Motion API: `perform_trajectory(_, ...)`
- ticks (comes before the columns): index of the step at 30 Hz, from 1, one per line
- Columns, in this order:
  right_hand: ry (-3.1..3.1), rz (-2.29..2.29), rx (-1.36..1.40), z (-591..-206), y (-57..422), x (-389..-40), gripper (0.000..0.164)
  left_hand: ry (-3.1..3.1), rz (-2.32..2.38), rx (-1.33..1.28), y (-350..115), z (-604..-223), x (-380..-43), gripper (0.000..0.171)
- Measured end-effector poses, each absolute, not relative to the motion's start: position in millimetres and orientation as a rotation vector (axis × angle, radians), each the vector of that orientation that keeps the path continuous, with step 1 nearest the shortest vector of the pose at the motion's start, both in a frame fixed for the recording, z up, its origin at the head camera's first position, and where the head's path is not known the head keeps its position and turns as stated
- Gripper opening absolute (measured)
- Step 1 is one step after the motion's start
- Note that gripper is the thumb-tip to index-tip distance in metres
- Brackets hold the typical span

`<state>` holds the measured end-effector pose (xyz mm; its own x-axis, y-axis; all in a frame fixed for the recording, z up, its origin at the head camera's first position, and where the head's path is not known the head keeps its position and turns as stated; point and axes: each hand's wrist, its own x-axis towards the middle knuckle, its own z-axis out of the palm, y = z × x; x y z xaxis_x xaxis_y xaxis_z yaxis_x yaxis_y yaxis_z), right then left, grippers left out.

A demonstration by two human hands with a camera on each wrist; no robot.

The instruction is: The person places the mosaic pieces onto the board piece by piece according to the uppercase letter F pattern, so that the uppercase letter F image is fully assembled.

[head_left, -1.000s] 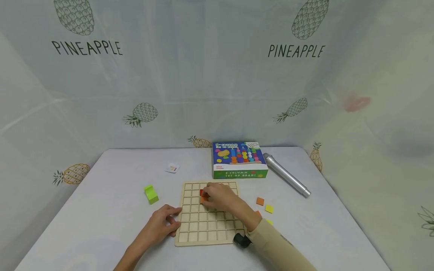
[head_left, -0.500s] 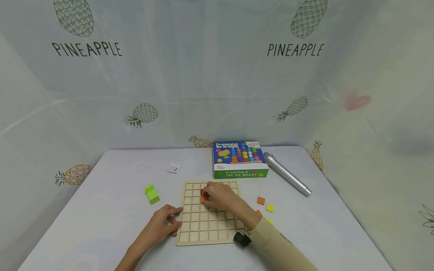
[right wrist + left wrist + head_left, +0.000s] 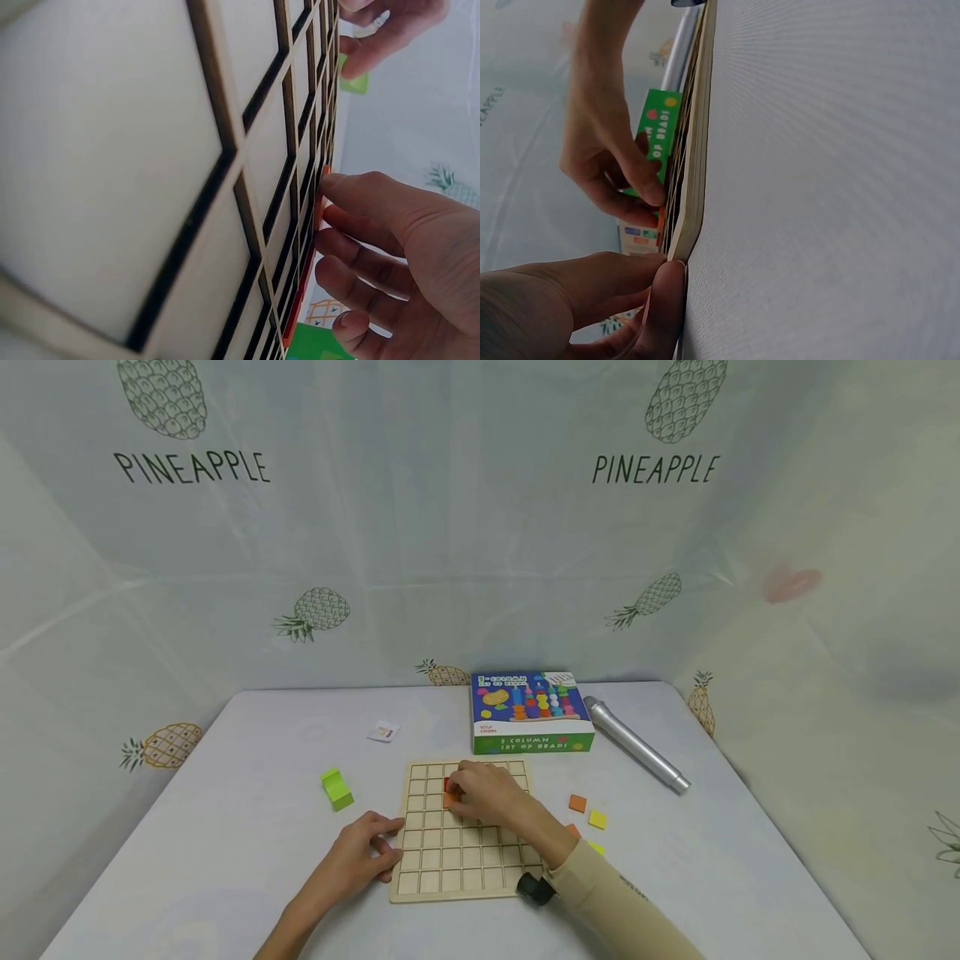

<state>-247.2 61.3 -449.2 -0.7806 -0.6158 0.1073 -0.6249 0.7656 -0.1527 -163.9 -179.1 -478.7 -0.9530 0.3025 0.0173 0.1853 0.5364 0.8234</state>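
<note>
My right hand (image 3: 486,795) reaches over a pale wooden grid board (image 3: 427,883), pinching an orange square tile (image 3: 448,802) seated low at one of the squares. Thumb and fingertips meet at that tile in the right wrist view. Just beyond it a red tile (image 3: 447,783) sits in the same column, partly covered by the fingers; it also shows as a red strip (image 3: 304,285) low on the board. My left hand (image 3: 358,850) lies beside the board, its thumb and index fingertip touching the left edge at two spots, the other fingers bent beneath.
Loose orange (image 3: 577,803) and yellow tiles (image 3: 597,819) lie right of the board, some partly behind the right forearm. A bead-set box (image 3: 532,714) and a silver microphone (image 3: 637,747) stand behind. A lime-green block (image 3: 337,789) and small card (image 3: 383,732) are to the left.
</note>
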Motion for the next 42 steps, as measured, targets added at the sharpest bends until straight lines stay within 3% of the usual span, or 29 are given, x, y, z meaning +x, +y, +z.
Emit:
perform_trajectory(12,-2.932,0.315,0.994,-442.8,73.7,-244.2,0.023,2.654,1.382,0.434,-178.9,-478.7,-164.5,0.047)
perform_trajectory(35,-3.056,0.372,0.548,-441.0,187.2,-228.5,0.027,2.658,1.361,0.421,-179.2,-477.0,-164.6,0.049)
perform_trajectory(42,-3.039,0.349,0.557,-446.7,209.8,-224.7,0.028,2.654,1.368,0.436,-179.4,-478.3,-163.9,0.049)
